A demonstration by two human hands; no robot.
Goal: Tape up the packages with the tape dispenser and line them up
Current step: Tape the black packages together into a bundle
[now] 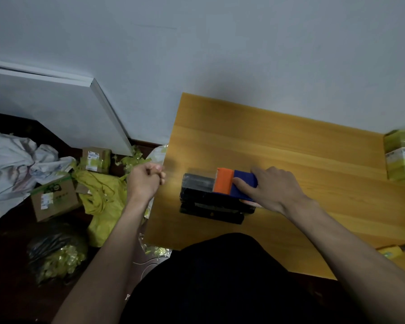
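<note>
R hand (pixel 275 189): grips the tape dispenser (pixel 234 185), fingers curled over its blue body, index finger laid along the side; orange front end points away from the fingertips, to the left.
L hand (pixel 146 181): fingers curled tight into a fist, just off the table's left edge. Looks like it pinches a tape end, but can't tell – no tape is legible there.
Package (pixel 214 202): black, flat, wrapped; lies directly under the R fingers, dispenser resting on its top. Long axis runs L–R, same line as the dispenser.
Key relation: untaped-looking dark stretch of pkg lies beyond the orange end, between the two hands. R hand is on it, L hand near but apart.
Likely step: a tape run along the long axis toward the L hand, by my read.
Edges: table (pixel 290 146) left edge sits close past the pkg's left end, so little room that way.
Open room: bare wood beyond the R knuckles, far side and right.
Other pkg (pixel 401 155): green-taped, at the far right, well apart from R hand.
Floor left of L hand: boxes, bags, tape scraps.
</note>
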